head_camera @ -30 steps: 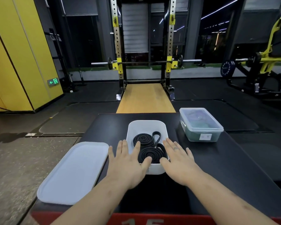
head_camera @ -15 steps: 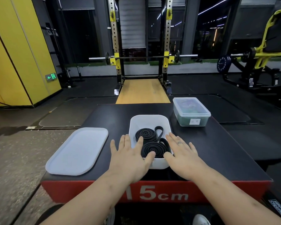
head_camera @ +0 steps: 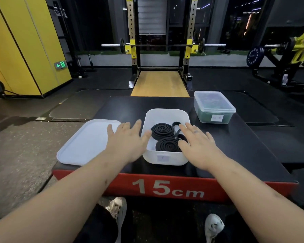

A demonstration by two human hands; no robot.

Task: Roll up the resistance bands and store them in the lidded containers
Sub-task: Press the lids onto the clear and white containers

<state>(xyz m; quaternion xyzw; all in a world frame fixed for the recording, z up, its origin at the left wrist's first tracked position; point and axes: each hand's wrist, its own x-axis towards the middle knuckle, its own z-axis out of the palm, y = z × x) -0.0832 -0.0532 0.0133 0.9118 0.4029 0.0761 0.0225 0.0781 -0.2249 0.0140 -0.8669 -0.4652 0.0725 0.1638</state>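
While coiled bands point(head_camera: 162, 131) lie flat, the open container point(head_camera: 150, 157) runs lengthwise forward.

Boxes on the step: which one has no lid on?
The white box in the middle, with black rolled bands showing inside. The clear box at the far right has its lid on.

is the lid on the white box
No, the lid lies flat on the platform left of the box, whose open top shows two rolled bands.
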